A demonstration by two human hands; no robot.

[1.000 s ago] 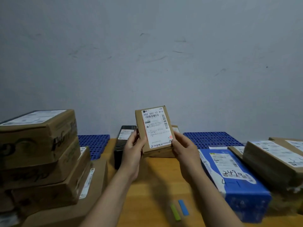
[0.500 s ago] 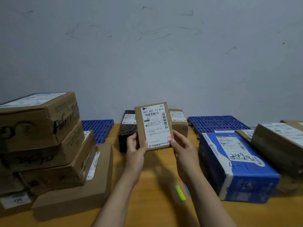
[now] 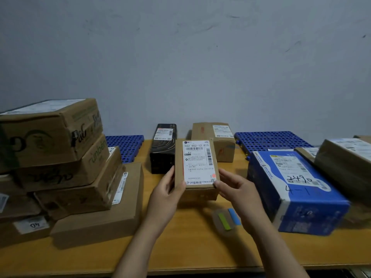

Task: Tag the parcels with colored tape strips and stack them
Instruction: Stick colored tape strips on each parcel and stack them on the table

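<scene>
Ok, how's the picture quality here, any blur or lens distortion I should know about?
Head view: dim, flat light; wide-angle bending leans the stacked cardboard boxes at the left edge; the blue parcel and green tape strip look smeared; the label on the small cardboard parcel is sharp.

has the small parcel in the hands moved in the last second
Yes, downward: the top of the parcel stood above the top of the black box; now it lies below.
</scene>
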